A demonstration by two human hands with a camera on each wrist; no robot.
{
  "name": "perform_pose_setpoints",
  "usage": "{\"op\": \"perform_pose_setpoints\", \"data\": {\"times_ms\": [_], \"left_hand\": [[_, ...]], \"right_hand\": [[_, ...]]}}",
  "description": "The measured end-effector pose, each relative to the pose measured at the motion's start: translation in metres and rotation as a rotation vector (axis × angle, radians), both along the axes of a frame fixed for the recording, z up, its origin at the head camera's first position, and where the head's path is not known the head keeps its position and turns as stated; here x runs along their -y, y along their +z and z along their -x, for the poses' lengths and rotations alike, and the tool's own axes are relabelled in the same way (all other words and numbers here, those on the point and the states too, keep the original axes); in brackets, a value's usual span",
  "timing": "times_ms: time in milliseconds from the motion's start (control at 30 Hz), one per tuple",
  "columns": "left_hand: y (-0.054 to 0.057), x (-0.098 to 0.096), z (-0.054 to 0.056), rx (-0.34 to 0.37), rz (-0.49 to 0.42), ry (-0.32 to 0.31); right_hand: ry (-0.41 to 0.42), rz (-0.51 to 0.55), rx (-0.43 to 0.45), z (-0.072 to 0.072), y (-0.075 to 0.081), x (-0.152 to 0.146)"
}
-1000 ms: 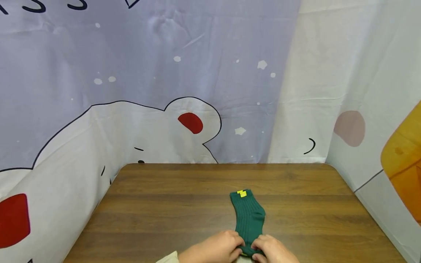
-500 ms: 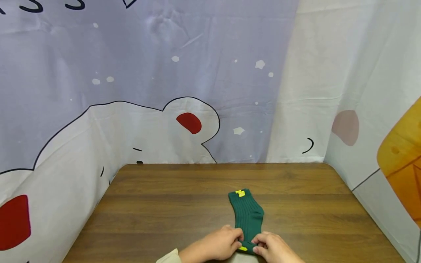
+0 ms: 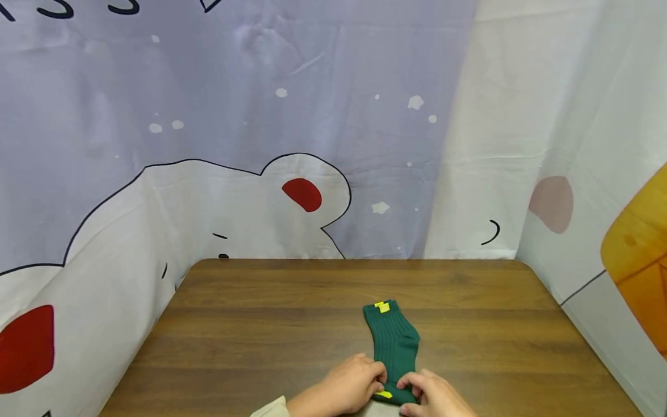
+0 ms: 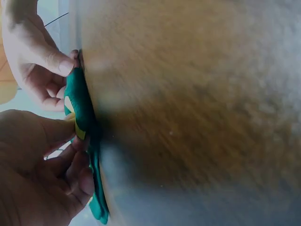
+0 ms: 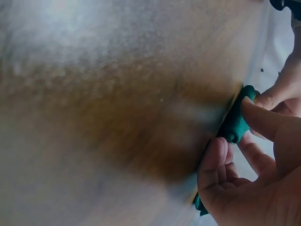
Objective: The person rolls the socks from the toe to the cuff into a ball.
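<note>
A dark green ribbed sock point(image 3: 395, 341) lies on the wooden table, its cuff with a yellow label point(image 3: 384, 307) pointing away from me. Its near end is rolled into a thick fold, and another yellow patch point(image 3: 384, 394) shows there. My left hand point(image 3: 354, 382) pinches the left end of this roll between thumb and fingers; in the left wrist view the thumb lies on the yellow patch. At the roll's right end is my right hand point(image 3: 435, 394), fingers bent around it. The right wrist view shows the right thumb on the green roll point(image 5: 235, 123) and the fingertips at its end.
The brown wooden table point(image 3: 271, 324) has rounded far corners. Behind it and on both sides hangs a printed cloth point(image 3: 250, 116) with cartoon shapes. A pale surface point(image 3: 383, 410) shows at the near edge between the hands.
The near end of the sock has been turned further over, and its yellow patch shows more. Both hands have shifted slightly away from me. The right thumb and forefinger have spread wider apart.
</note>
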State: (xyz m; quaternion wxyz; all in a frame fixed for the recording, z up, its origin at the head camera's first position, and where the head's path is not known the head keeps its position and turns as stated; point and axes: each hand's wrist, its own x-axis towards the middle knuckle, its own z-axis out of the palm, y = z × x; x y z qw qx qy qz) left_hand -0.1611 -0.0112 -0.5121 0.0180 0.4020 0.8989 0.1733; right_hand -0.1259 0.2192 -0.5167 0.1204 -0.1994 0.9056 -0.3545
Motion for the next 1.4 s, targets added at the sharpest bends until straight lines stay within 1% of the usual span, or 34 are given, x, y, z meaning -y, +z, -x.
{"op": "perform_pose_setpoints", "data": {"times_ms": [33, 100, 233, 300, 367, 433, 500, 567, 633, 733, 800, 867, 933, 967, 1067, 1167, 1200, 1300, 1400], "left_hand": [[0.0004, -0.0002, -0.0006, -0.012, 0.011, -0.004], [0.0008, 0.0, -0.0013, -0.059, 0.025, -0.024], [-0.0002, 0.002, -0.0008, -0.176, 0.013, -0.104], [-0.0009, 0.0034, -0.0002, -0.204, 0.008, -0.149], [-0.0009, 0.0047, 0.0002, -0.188, 0.021, -0.182], [-0.0001, 0.0051, 0.0001, -0.154, 0.052, -0.203], [0.0006, 0.0049, -0.0001, -0.126, 0.086, -0.212], [0.0013, 0.004, -0.0005, -0.117, 0.113, -0.215], [0.0021, 0.0028, -0.0008, -0.117, 0.123, -0.215], [0.0027, 0.0013, -0.0011, -0.138, 0.129, -0.212], [0.0028, 0.0005, -0.0014, -0.164, 0.124, -0.21], [0.0026, 0.0003, -0.0023, -0.189, 0.119, -0.199], [0.0022, 0.0004, -0.0028, -0.192, 0.109, -0.186], [0.0021, 0.0004, -0.0027, -0.18, 0.103, -0.179], [0.0014, 0.0005, -0.0019, -0.111, 0.076, -0.154], [0.0008, 0.0, -0.0003, -0.005, 0.037, -0.127], [0.0008, 0.0, 0.0001, 0.021, 0.022, -0.118], [-0.0001, 0.0, 0.0008, 0.069, -0.015, -0.09], [-0.0018, -0.0004, 0.0011, 0.068, -0.04, -0.07]], "right_hand": [[0.0, 0.002, 0.018, -0.0002, 0.0, 0.0001], [-0.005, 0.001, 0.035, -0.0003, 0.0001, 0.0009], [-0.029, -0.028, -0.007, -0.0004, 0.0007, 0.0037], [-0.044, -0.037, -0.022, -0.0004, 0.0007, 0.0049], [-0.055, -0.036, -0.015, 0.0, 0.0009, 0.0054], [-0.061, -0.015, 0.015, 0.0008, 0.0013, 0.0052], [-0.061, 0.013, 0.049, 0.0021, 0.0018, 0.0043], [-0.063, 0.05, 0.103, 0.0031, 0.003, 0.0035], [-0.075, 0.084, 0.171, 0.0042, 0.0046, 0.0027], [-0.106, 0.118, 0.277, 0.0047, 0.0068, 0.0017], [-0.11, 0.121, 0.293, 0.0046, 0.0072, 0.0011], [-0.092, 0.117, 0.274, 0.004, 0.0065, 0.0003], [-0.064, 0.112, 0.235, 0.0036, 0.0052, -0.0006], [-0.047, 0.112, 0.212, 0.0035, 0.0045, -0.001], [-0.021, 0.104, 0.16, 0.0034, 0.0042, -0.0017], [-0.013, 0.082, 0.113, 0.0028, 0.0064, -0.0016], [-0.011, 0.067, 0.094, 0.0022, 0.0074, -0.0015], [0.0, 0.016, 0.016, -0.0004, 0.0093, -0.001], [0.002, -0.03, -0.058, -0.0024, 0.0093, -0.0007]]}}
